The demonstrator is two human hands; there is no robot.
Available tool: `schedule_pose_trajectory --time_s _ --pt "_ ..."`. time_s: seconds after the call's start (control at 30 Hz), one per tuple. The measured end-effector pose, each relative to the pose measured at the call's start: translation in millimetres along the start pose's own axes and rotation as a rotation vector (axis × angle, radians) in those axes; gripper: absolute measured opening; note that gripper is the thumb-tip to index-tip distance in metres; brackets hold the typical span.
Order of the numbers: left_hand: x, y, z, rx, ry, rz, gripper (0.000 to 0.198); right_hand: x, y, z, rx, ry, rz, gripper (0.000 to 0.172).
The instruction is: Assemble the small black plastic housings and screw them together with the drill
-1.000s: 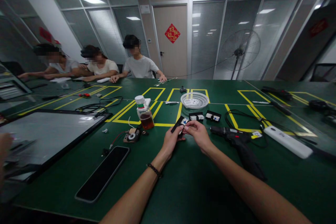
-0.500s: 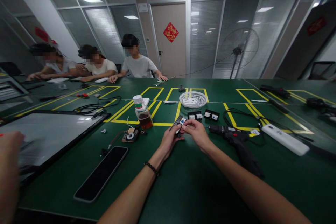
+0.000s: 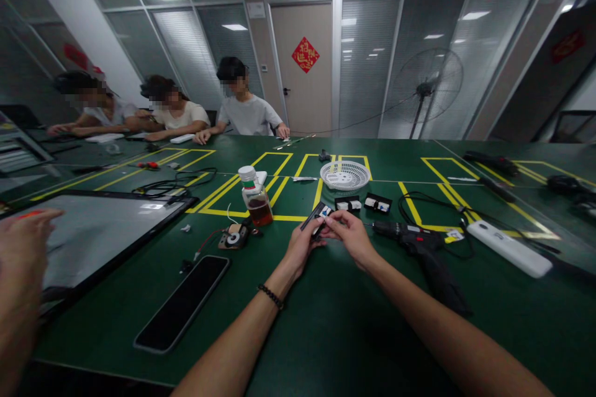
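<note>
Over the green table [image 3: 335, 322] my left hand [image 3: 302, 244] grips a small black part with a white and blue label [image 3: 316, 216], holding it tilted just above the surface. My right hand [image 3: 350, 232] pinches the same part from the right with closed fingers. Two similar black parts [image 3: 363, 203] lie side by side just beyond my hands. A black cordless drill [image 3: 426, 254] rests to the right of my right hand. A small bottle of brown liquid [image 3: 256, 197] stands left of my hands, with a small round component on red wires [image 3: 233, 238] beside it.
A dark phone-like slab [image 3: 180, 303] lies at front left, next to a large black-framed panel [image 3: 93, 236]. A co-worker's hand [image 3: 21, 260] reaches in at the left edge. Also on the table are a white fan grille [image 3: 345, 175], a white power strip [image 3: 505, 248] and cables. Three people sit at the far left.
The co-worker's hand at the left edge has come further into view over the panel. My two hands stay on the small black part, its angle slightly changed.
</note>
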State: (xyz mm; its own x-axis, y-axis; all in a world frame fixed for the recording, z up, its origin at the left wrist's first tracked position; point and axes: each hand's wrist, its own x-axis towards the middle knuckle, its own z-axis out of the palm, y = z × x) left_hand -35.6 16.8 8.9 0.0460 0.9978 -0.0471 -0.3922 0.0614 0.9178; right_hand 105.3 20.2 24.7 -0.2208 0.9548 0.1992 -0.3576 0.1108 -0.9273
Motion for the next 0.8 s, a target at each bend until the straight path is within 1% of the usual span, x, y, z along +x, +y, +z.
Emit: schedule_pose_trajectory --time_s 0.23,0.37,0.47,0.57,0.67,0.73,0.8 --pt "-0.3 0.2 -0.5 -0.020 -0.039 -0.031 0.041 2.5 2.1 -6.5 -0.053 -0.019 0.041 0.028" --pt "-0.9 0.1 2.0 -0.019 -0.045 -0.047 0.040 3.7 4.7 -10.7 -0.063 0.001 0.045 0.030" --pt "-0.2 -0.5 2.5 0.002 -0.045 -0.039 0.041 3.2 4.8 -9.2 -0.066 0.008 0.035 0.030" --pt "3.0 1.4 -0.8 0.016 0.003 -0.016 0.043 2.8 3.9 -7.3 -0.066 0.006 0.010 0.030" --pt "9.0 6.6 -9.6 -0.007 0.104 0.031 0.044 4.3 6.8 -9.9 -0.108 0.027 -0.035 0.030" --pt "13.4 10.0 -17.1 -0.024 0.164 0.065 0.044 6.3 12.4 -14.1 -0.228 0.015 -0.050 0.026" --pt "16.8 11.5 -23.8 -0.033 0.191 0.082 0.045 8.2 19.6 -18.1 -0.438 -0.033 -0.062 0.022"
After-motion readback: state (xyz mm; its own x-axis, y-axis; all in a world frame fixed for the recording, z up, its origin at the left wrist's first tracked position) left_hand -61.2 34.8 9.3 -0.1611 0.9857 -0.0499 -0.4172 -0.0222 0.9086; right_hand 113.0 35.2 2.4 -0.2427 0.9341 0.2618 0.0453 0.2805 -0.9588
